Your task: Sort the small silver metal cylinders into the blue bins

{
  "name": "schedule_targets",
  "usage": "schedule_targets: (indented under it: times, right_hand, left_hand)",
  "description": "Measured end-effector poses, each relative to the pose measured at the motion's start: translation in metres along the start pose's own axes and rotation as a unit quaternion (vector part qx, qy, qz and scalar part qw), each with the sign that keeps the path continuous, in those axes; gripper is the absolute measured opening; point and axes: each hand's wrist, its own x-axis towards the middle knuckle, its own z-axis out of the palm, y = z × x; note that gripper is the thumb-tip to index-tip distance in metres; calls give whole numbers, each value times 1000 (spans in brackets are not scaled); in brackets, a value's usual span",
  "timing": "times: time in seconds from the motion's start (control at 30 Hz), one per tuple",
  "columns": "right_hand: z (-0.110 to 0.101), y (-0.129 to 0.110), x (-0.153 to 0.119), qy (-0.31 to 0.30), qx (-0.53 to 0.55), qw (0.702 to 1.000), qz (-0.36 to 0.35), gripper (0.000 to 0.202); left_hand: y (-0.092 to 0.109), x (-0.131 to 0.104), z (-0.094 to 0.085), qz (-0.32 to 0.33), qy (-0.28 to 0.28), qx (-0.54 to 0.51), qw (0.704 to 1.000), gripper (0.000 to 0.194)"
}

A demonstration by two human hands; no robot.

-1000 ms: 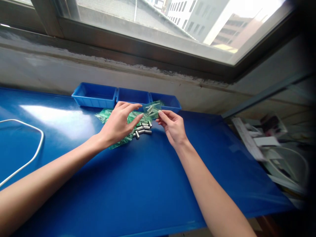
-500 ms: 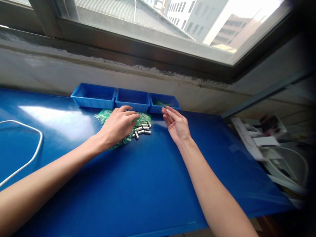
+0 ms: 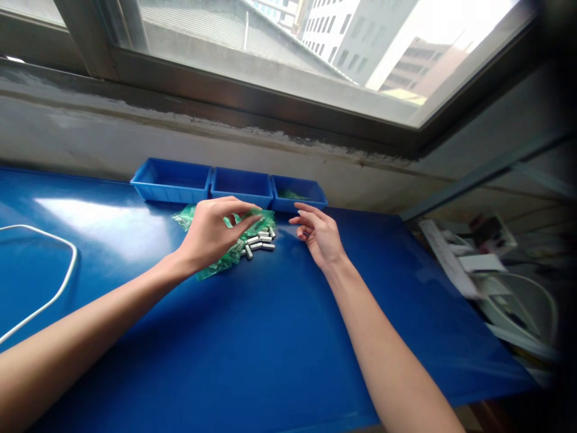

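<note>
1. Take the middle bin (image 3: 256,199) as your landmark; it stands on the blue table (image 3: 252,343), between the left bin (image 3: 174,193) and the right bin (image 3: 283,204).
2. Your left hand (image 3: 214,231) is in front of the middle bin and a little to its left, over the green plastic (image 3: 220,266). Its fingers are bent, thumb and forefinger tips close together with a narrow gap showing; you cannot tell from this view whether a bit of plastic sits between them.
3. Your right hand (image 3: 324,237) is to the right of the middle bin and nearer you, just in front of the right bin. Its fingers are loosely curled and parted, with nothing visible in them.
4. The green plastic lies spread on the table in front of the middle bin, partly hidden under your left hand.
5. The silver bars (image 3: 255,243) lie in a loose cluster in front of the middle bin, at the right edge of that plastic.
6. Right of the middle bin, some green film (image 3: 292,195) lies inside the right bin.
7. Well left of the middle bin, a white cable (image 3: 70,270) curves across the table.
</note>
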Motion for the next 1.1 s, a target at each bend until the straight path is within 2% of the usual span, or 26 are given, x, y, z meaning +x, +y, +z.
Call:
schedule_targets:
  times: [0.1, 0.17, 0.23, 0.33, 0.5, 0.6, 0.73, 0.87, 0.97, 1.03, 1.1]
  right_hand:
    - [5, -2, -7, -77, -19, 997, 4, 38]
    - [11, -4, -13, -148, -34, 988, 7, 44]
    - [16, -5, -18, -194, -58, 979, -1, 42]
    - [21, -3, -22, -208, -87, 974, -25, 34]
    - [21, 3, -20, -184, -61, 980, -38, 30]
    - [20, 4, -17, -148, -38, 988, -35, 29]
    - [16, 1, -12, -47, 46, 997, -30, 30]
    - [10, -6, -7, 5, 107, 994, -27, 32]
    - [5, -7, -5, 26, 10, 998, -65, 38]
    - [2, -5, -4, 33, -96, 989, -103, 47]
    - [-1, -2, -3, 19, -179, 978, -108, 59]
  left_hand:
    - [5, 3, -1, -146, -13, -128, 981, 38]
    - [4, 4, -2, -201, -24, -194, 960, 47]
    - [3, 5, -3, -233, -29, -233, 944, 52]
    - [1, 6, -2, -255, -32, -265, 930, 56]
    - [-2, 5, -1, -263, -41, -267, 926, 60]
    - [-5, 5, 0, -235, -47, -210, 948, 53]
    - [-6, 4, -1, -138, -20, -49, 989, 36]
    - [-7, 2, -2, -46, -37, 61, 996, 26]
    - [-10, -1, 0, 12, -63, 116, 991, 22]
    - [-12, -3, 1, 41, -76, 140, 986, 21]
    - [-13, -4, 2, 57, -87, 157, 982, 20]
